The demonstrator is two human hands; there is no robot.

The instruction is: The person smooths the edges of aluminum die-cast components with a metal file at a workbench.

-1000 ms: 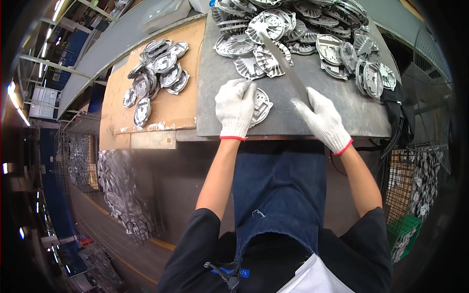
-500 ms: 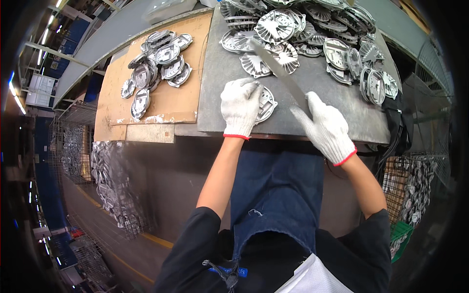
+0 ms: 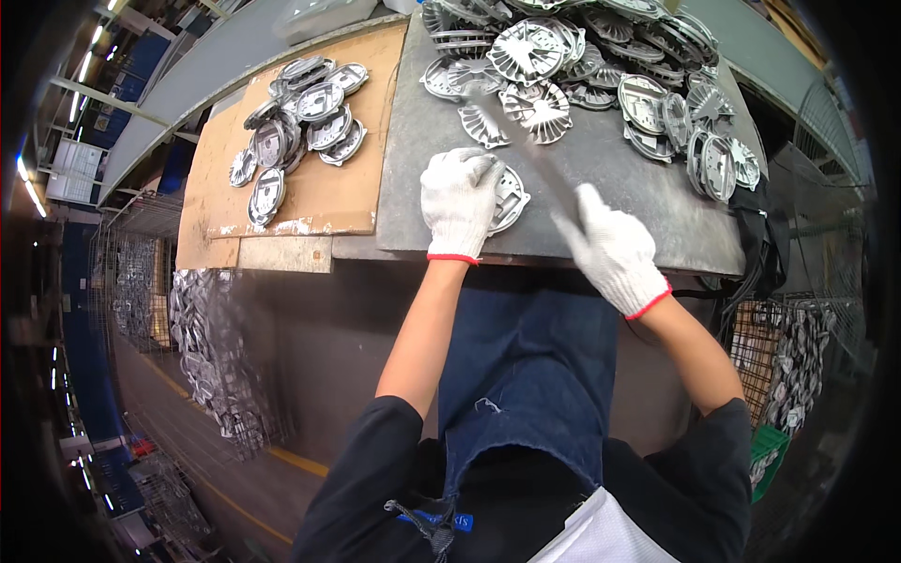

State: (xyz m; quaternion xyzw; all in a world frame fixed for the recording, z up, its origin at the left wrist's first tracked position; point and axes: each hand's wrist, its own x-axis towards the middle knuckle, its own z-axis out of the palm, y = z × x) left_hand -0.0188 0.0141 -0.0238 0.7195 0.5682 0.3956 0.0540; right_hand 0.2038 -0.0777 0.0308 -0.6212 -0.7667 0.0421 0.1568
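Note:
My left hand (image 3: 458, 199), in a white knitted glove with a red cuff, is closed on the left side of a round cast metal part (image 3: 510, 201). That part lies on the grey tabletop (image 3: 422, 122) near its front edge, and the glove covers much of it. Gloved the same way, my right hand (image 3: 612, 251) grips a long flat file (image 3: 546, 167). The file slants up and to the left, above the tabletop and to the right of the held part; motion blurs it. Its handle is hidden in the glove.
A heap of similar metal parts (image 3: 530, 52) covers the far tabletop, with more at the right (image 3: 648, 103). To the left, several parts (image 3: 319, 101) lie on a cardboard sheet (image 3: 366, 188). Wire cages of metal parts (image 3: 211, 357) stand below; a green crate (image 3: 768, 460) sits low right.
My right hand and the file have shifted slightly left. My left hand stays on the round part, almost unmoved.

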